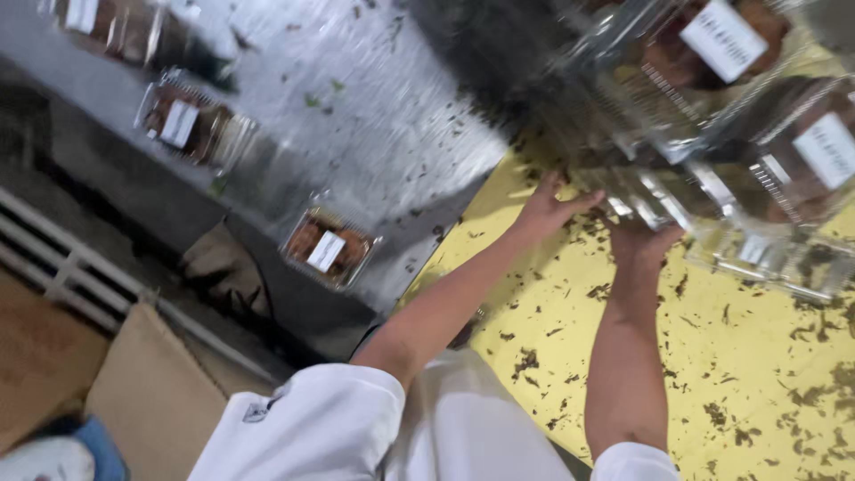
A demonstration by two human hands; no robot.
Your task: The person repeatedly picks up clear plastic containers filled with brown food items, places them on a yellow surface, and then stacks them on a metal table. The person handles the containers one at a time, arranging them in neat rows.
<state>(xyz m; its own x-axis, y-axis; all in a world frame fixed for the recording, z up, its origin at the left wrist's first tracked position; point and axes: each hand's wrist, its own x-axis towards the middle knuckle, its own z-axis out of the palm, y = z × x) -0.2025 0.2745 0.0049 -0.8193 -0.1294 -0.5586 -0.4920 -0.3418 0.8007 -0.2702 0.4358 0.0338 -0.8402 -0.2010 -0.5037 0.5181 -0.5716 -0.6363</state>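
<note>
Your left hand (548, 209) lies flat, fingers spread apart, pressed against the near lower edge of the heap of clear plastic clamshell boxes with white labels and brown contents (712, 116). Your right hand (646, 242) sits just beside it, tucked under the same edge; motion blur hides its fingers, so I cannot tell whether they are closed on a box or only propping it.

From both hands the heap lies straight ahead and upward in the view, with its bulk spreading off to the right, so your right hand is nearer the middle of it and your left holds the end.

The heap rests on the yellow sheet speckled with dark leaf bits (730, 374). To your left, well apart, three more clear labelled boxes (328, 249) stand on the grey metal counter (374, 116).
</note>
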